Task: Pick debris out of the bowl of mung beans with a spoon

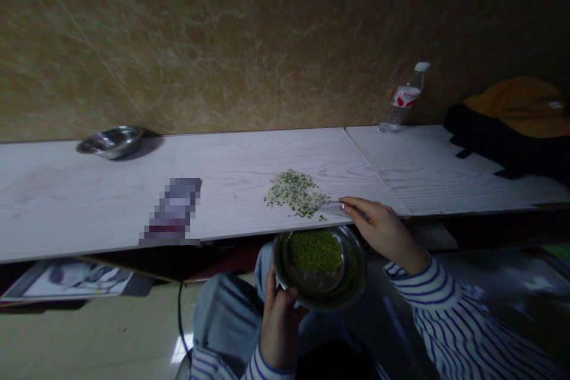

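My left hand [281, 320] grips the left rim of a metal bowl [358, 285], held just below the front edge of the table. Small green beans [316, 251] lie in the bowl, mostly toward its far side. My right hand [385, 231] is closed on the handle of a spoon [333, 206]. The spoon's head touches the right side of a loose pile of green beans mixed with white grains [296, 193] on the tabletop. Whether anything lies in the spoon is too small to tell.
On the white wood-grain table [231, 172] a second metal bowl [111, 142] stands at the left back. A blurred-out flat item [176, 208] lies left of the pile. A water bottle [404, 98] and a brown and black cap [512, 113] are at the right. An open drawer [80, 279] sits below.
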A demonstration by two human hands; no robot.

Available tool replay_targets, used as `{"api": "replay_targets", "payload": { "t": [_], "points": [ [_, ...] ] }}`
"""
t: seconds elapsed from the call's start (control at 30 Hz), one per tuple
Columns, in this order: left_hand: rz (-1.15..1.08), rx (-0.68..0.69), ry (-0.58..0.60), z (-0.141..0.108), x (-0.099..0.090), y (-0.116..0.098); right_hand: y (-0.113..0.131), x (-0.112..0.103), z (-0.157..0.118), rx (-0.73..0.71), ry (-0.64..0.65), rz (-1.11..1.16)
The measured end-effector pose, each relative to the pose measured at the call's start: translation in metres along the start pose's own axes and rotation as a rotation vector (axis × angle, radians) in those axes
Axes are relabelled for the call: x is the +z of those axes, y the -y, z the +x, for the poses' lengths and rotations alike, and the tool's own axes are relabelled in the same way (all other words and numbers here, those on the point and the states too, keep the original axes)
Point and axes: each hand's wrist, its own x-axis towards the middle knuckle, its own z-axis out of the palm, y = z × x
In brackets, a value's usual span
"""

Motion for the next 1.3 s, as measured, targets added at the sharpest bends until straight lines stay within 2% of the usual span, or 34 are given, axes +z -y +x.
{"api": "replay_targets", "payload": {
  "t": [0.8, 1.3],
  "points": [
    [0.007, 0.015, -0.013, -0.0032, 0.0026, -0.0014, -0.0009, 0.0003, 0.0028, -0.021, 0.026, 0.038],
    [-0.009, 0.005, -0.028, -0.0004, -0.0025, 0.0017, 0.0037, 0.0037, 0.0008, -0.025, 0.048, 0.05]
  ]
}}
